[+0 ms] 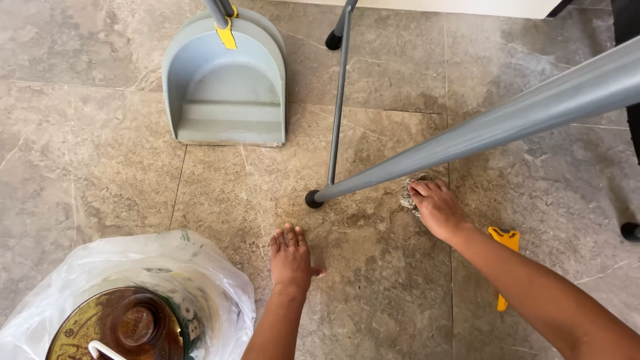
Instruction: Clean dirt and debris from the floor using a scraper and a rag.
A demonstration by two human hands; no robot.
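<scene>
My left hand lies flat on the grey stone-tile floor, palm down, holding nothing. My right hand is further right on the floor, its fingers curled around a small clump of dust and hair. A thick grey pole slants from the upper right down to a black tip just left of that hand. A grey dustpan with a yellow clip on its handle stands open towards me, beyond my left hand.
A thin grey rod stands between dustpan and pole. At lower left, a clear plastic bag holds a round brown tin lid. A yellow plastic piece lies under my right forearm. Black furniture feet are at the right.
</scene>
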